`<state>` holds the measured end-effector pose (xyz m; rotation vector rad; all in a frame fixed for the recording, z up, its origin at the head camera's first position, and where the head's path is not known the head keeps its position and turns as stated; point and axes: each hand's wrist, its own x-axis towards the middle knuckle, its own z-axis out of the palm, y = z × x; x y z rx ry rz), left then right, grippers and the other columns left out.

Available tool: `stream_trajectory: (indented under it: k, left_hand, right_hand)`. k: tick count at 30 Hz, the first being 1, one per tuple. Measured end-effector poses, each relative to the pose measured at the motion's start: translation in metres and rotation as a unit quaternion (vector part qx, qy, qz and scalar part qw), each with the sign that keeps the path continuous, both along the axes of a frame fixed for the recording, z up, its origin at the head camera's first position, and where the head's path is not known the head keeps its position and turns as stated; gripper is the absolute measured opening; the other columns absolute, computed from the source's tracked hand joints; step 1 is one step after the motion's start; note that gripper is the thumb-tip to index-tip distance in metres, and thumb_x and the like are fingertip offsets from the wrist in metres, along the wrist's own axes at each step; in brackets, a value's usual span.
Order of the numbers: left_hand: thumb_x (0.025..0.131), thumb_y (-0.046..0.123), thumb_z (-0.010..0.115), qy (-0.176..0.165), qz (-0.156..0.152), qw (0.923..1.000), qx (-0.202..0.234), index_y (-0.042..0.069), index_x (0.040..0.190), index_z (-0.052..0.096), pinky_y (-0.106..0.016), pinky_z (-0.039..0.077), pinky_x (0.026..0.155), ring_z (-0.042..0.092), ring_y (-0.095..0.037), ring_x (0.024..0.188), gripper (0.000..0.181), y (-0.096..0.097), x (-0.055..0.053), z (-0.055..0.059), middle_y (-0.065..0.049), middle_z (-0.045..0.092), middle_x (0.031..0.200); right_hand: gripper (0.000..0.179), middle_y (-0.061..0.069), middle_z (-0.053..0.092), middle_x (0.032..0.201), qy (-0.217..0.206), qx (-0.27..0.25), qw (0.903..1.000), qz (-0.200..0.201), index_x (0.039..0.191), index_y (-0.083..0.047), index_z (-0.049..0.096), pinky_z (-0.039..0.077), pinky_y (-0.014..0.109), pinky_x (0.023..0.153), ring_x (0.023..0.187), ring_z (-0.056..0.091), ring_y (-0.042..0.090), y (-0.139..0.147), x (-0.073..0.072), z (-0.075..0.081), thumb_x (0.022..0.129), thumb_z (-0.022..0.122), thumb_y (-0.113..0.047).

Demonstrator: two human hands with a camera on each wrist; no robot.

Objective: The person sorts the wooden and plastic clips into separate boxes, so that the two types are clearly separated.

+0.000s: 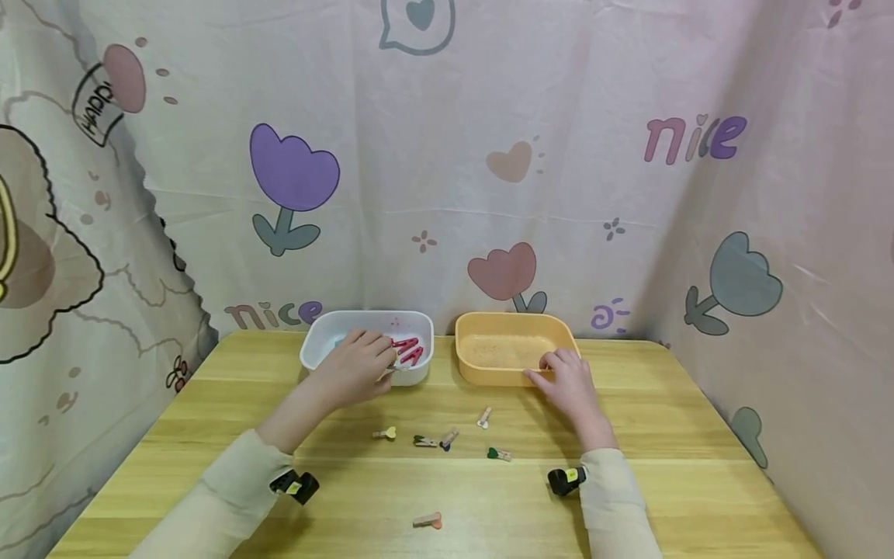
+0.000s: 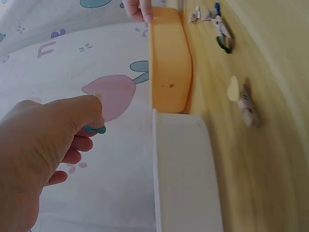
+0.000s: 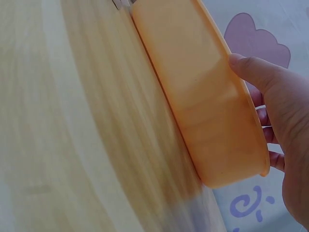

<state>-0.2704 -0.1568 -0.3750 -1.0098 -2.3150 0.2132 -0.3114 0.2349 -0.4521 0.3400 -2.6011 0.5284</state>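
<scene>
My left hand (image 1: 355, 366) is over the white bin (image 1: 366, 314) and pinches a small clothespin. In the left wrist view only its teal end (image 2: 96, 129) and a bit of pale wood show past the thumb and fingers. Inside the white bin lie red clothespins (image 1: 412, 355) and something light blue, partly hidden by the hand. My right hand (image 1: 569, 384) grips the near rim of the yellow bin (image 3: 207, 121), thumb on the outer side and fingers over the inside.
Several small wooden clothespins lie on the table, among them a yellow-heart one (image 1: 384, 433), a green one (image 1: 499, 453), a white one (image 1: 484, 418) and an orange one (image 1: 428, 520) near the front. A printed curtain (image 1: 419, 194) hangs behind the bins.
</scene>
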Motion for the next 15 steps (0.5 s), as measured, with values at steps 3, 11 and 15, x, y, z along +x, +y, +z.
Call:
stream_trajectory:
  k: [3,11,15]
  left_hand:
    - [0.080,0.032,0.073,-0.007,0.001,1.0000,0.004,0.012,0.094,0.068,-0.041,0.047,0.092,0.059,-0.023,0.095,0.025,0.004,-0.003,0.006,-0.003,0.068,0.097]
    - [0.082,0.033,0.071,-0.022,0.015,0.9996,0.004,0.011,0.097,0.069,-0.043,0.047,0.097,0.061,-0.025,0.106,0.026,0.015,-0.013,0.015,-0.006,0.069,0.105]
    - [0.082,0.032,0.071,-0.011,0.004,0.9999,0.011,0.012,0.090,0.069,-0.041,0.048,0.092,0.060,-0.024,0.098,0.022,0.021,-0.020,0.018,-0.003,0.067,0.096]
  right_hand:
    - [0.031,0.003,0.058,0.087,0.001,0.001,1.0000,0.000,0.087,-0.012,0.063,0.036,0.043,0.083,0.087,0.050,0.024,0.000,-0.001,0.000,0.084,0.074,-0.041]
    - [0.032,0.003,0.057,0.087,-0.004,0.000,1.0000,-0.002,0.087,-0.012,0.063,0.036,0.043,0.083,0.087,0.050,0.024,-0.001,-0.001,0.001,0.084,0.073,-0.042]
    - [0.032,0.003,0.057,0.087,-0.007,0.001,1.0000,-0.003,0.087,-0.012,0.062,0.035,0.042,0.082,0.087,0.049,0.024,0.000,-0.001,0.001,0.084,0.073,-0.042]
